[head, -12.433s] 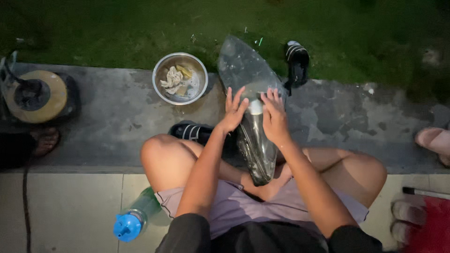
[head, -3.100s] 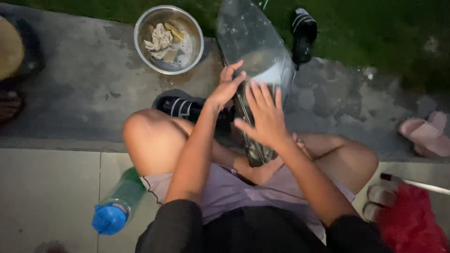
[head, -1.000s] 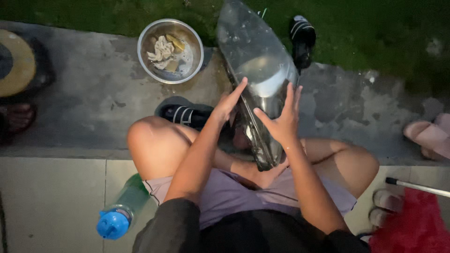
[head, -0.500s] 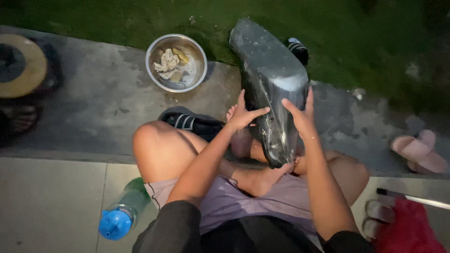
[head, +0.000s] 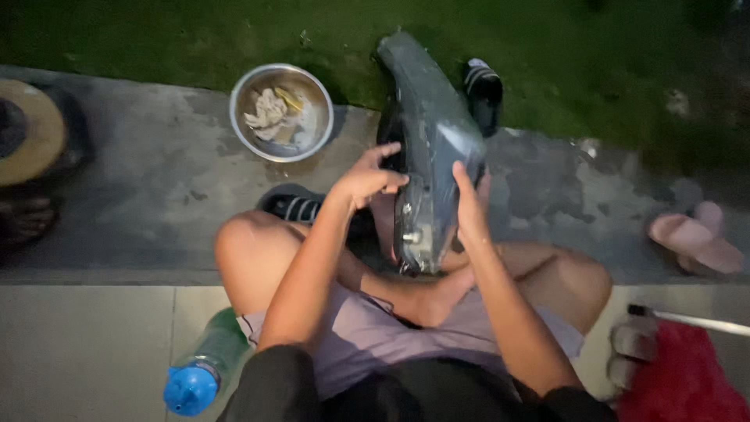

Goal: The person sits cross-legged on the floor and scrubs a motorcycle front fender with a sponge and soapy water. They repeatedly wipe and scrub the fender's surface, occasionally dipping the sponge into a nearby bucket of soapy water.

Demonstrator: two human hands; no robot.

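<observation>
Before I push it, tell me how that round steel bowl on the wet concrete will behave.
The round steel bowl probably slides rather than tips: it sits low and wide on the wet grey concrete slab. It looks thin and light, holding only rags and some water, which would likely slosh. It should stay rigid if lifted by the rim.

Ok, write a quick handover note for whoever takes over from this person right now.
Left hand: fingers on the left edge of the dark curved panel, grip loose.
Right hand: flat against the panel's right side, propping it up.
The panel stands tilted over the crossed legs, top end toward the grass.
Metal bowl with rags sits on the concrete, front left; blue-capped bottle by the left hip.
The panel looks wet; how much work remains cannot be told.
</observation>
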